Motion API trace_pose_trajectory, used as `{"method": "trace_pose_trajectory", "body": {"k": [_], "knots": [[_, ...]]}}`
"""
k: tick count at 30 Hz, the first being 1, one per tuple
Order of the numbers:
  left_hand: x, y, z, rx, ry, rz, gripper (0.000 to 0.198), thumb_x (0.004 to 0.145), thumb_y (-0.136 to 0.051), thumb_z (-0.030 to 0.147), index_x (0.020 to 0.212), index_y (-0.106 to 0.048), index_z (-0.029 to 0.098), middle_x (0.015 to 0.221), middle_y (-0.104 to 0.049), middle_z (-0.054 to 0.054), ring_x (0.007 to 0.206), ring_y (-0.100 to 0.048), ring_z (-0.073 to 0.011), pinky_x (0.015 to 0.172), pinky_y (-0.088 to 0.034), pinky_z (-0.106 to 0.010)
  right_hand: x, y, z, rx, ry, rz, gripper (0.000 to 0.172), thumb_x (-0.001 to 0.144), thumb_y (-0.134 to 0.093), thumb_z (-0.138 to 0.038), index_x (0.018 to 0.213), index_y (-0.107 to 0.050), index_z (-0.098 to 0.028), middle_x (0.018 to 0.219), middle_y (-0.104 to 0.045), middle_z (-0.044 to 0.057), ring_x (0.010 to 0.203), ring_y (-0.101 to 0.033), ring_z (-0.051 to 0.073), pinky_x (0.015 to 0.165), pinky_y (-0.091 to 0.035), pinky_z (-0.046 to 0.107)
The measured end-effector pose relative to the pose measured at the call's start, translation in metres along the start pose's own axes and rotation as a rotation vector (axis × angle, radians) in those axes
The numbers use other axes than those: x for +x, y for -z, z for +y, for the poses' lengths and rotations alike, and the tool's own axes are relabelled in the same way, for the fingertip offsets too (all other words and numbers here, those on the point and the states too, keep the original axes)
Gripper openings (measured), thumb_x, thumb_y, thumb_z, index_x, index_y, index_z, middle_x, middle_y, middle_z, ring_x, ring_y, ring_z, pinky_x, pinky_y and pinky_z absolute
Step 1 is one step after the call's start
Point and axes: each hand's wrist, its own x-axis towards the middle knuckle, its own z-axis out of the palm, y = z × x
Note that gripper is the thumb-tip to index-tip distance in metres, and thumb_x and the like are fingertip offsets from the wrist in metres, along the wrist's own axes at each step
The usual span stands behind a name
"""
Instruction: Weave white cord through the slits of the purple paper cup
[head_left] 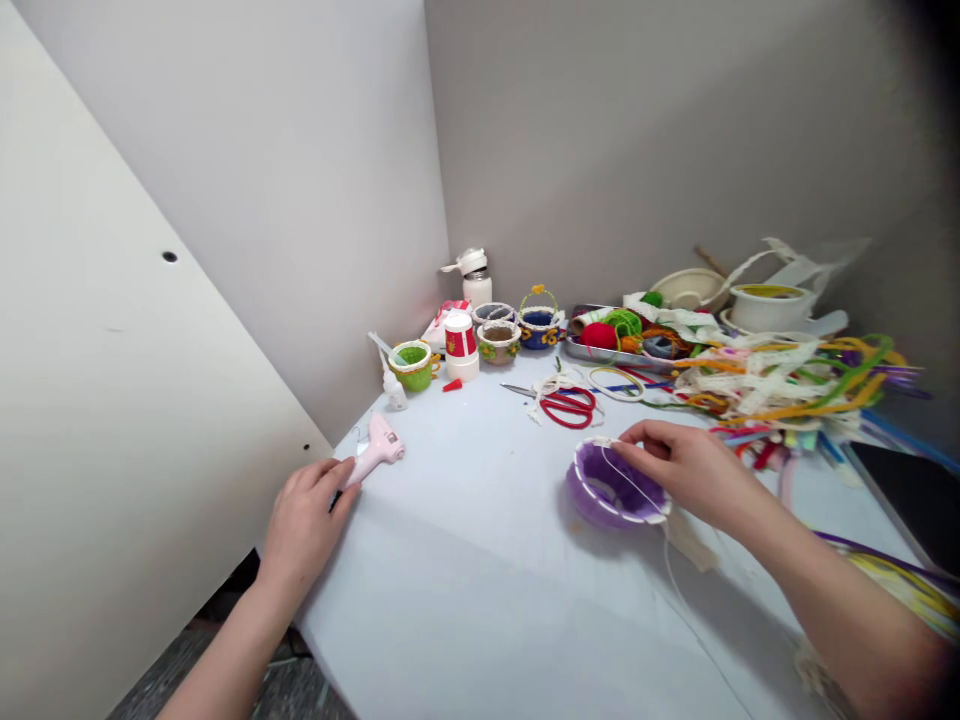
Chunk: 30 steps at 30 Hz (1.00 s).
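My left hand (307, 512) is closed around the handle end of a pale pink glue gun (381, 447) at the table's left edge. The gun's nozzle points right. My right hand (675, 462) pinches the far right rim of a small purple basket (611, 490), its fingertips on the white trim. The basket is tilted, its opening facing me. A thin white cord (684, 590) hangs from the rim and trails down across the table to the right.
Red-handled scissors (568, 407) lie beyond the basket. Several small decorated baskets, a glue bottle (394, 388) and a white bottle (477, 285) stand at the back. A metal tray (589, 352) holds yarn. Ribbons and pipe cleaners (795, 380) heap at right, near a black tablet-like slab (911, 505).
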Motion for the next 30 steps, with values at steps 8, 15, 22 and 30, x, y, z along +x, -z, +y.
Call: {"method": "trace_pose_trajectory", "body": {"k": [8,15,22,30], "knots": [[-0.001,-0.01,-0.001,0.022,-0.019,-0.028,0.039,0.096,-0.04,0.038,0.117,-0.066,0.018,0.113,-0.066,-0.011,0.105,-0.058,-0.0283,0.092,-0.047,-0.043,-0.002,0.0,0.002,0.003,0.007,0.0,0.039,0.079,-0.053,-0.057,0.079,-0.068,-0.021,0.051,-0.054,-0.001,0.051,-0.047,0.015,0.049,-0.031,0.025],[-0.001,0.002,0.008,0.031,0.029,-0.039,0.036,0.094,-0.043,0.039,0.116,-0.064,0.019,0.122,-0.063,-0.013,0.111,-0.057,-0.0318,0.094,-0.045,-0.049,-0.002,0.001,-0.003,-0.009,0.009,0.001,0.035,0.079,-0.052,-0.053,0.076,-0.067,-0.021,0.052,-0.054,-0.001,0.051,-0.046,0.014,0.049,-0.029,0.024],[0.037,0.04,0.122,-0.56,0.003,-0.033,0.033,0.087,-0.055,0.048,0.108,-0.063,0.024,0.115,-0.066,-0.005,0.104,-0.061,-0.0235,0.085,-0.051,-0.035,-0.006,0.005,-0.01,0.052,0.044,0.013,0.026,0.081,-0.055,-0.042,0.076,-0.068,-0.02,0.056,-0.056,-0.001,0.053,-0.046,0.013,0.052,-0.03,0.024],[0.114,0.01,0.262,-1.027,-0.128,-0.507,0.02,0.083,-0.06,0.03,0.092,-0.071,0.016,0.096,-0.073,-0.005,0.088,-0.066,-0.0179,0.079,-0.05,-0.028,-0.01,0.007,-0.016,0.055,0.049,0.037,0.022,0.081,-0.055,-0.036,0.076,-0.068,-0.019,0.057,-0.055,-0.002,0.054,-0.045,0.012,0.055,-0.029,0.023]]}}
